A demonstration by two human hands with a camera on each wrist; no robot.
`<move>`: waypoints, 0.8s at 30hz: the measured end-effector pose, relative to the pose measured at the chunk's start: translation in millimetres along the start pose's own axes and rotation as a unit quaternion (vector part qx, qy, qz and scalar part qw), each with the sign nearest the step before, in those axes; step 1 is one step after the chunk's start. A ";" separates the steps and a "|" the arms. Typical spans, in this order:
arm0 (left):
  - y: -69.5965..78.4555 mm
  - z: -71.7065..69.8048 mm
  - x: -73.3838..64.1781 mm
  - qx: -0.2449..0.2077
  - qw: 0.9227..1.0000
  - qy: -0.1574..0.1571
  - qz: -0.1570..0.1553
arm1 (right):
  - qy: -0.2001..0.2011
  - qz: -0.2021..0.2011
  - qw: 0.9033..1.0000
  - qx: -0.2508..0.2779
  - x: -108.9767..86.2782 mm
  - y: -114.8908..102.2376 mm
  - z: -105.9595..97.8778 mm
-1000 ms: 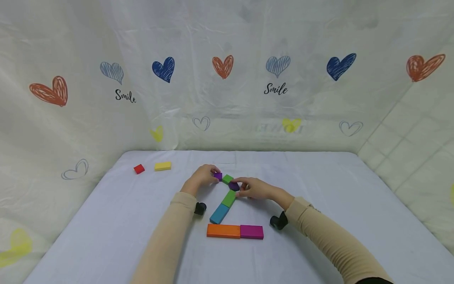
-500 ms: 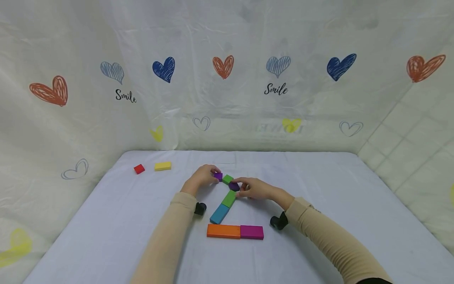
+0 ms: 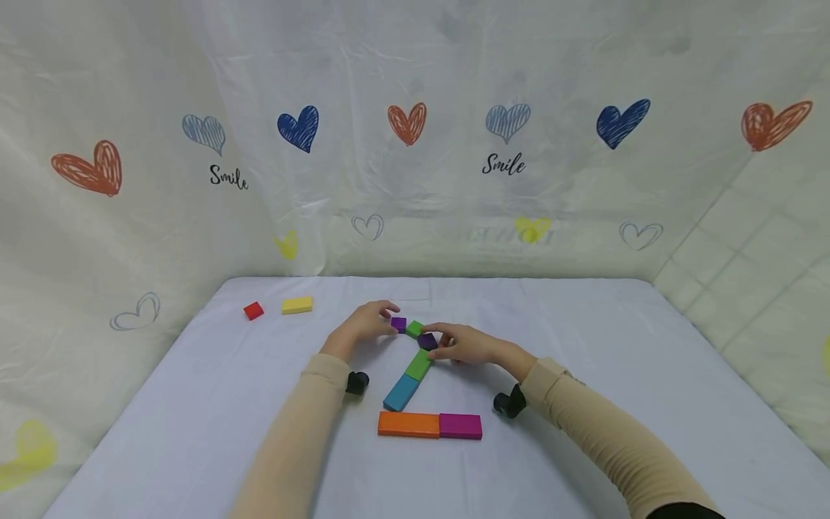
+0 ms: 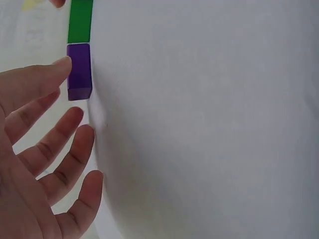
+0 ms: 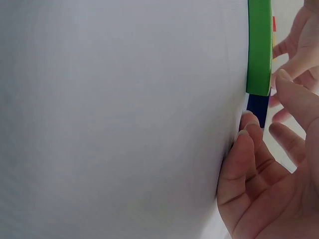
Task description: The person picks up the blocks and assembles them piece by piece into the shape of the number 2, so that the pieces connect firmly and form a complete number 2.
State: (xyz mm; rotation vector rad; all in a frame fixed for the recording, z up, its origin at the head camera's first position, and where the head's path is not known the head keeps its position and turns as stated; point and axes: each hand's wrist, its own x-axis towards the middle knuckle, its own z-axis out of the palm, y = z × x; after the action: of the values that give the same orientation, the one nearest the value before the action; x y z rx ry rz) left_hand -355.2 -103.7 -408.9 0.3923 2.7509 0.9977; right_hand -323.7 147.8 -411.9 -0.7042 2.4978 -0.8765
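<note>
So, at frame centre the left hand [image 3: 364, 324] is loose-fingered, thumb at the purple block [image 3: 398, 324], while the right hand [image 3: 467, 344] curls round the dark block [image 3: 427, 341], probably to steady it between the green blocks [image 3: 418, 365].

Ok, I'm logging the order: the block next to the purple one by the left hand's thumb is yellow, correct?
Not yellow: the left wrist view shows a green block next to the purple block by the left hand's thumb.
</note>
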 end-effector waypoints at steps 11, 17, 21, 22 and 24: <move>-13.4 -27.1 -14.3 -0.006 1.000 0.022 0.005 | 0.000 0.010 1.000 -0.019 2.4 -5.7 -2.1; -21.2 -36.6 -19.7 0.021 0.999 0.037 0.027 | 0.000 0.005 1.000 -0.022 3.0 -4.9 -1.1; -22.4 -42.9 -24.0 0.028 0.998 0.048 0.037 | 0.000 0.004 1.000 -0.020 3.8 -3.9 0.1; -23.0 -44.3 -24.9 0.030 0.998 0.050 0.039 | -0.001 0.004 1.000 -0.019 4.0 -3.7 0.4; -24.7 -47.4 -27.5 0.031 0.997 0.052 0.041 | -0.002 0.002 1.000 -0.017 4.4 -3.4 1.6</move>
State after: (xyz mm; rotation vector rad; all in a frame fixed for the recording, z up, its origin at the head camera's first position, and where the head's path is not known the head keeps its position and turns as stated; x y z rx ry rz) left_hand -346.2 -158.9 -386.7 0.4801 2.8871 0.9803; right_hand -325.3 142.2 -411.7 -0.7116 2.5160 -0.8323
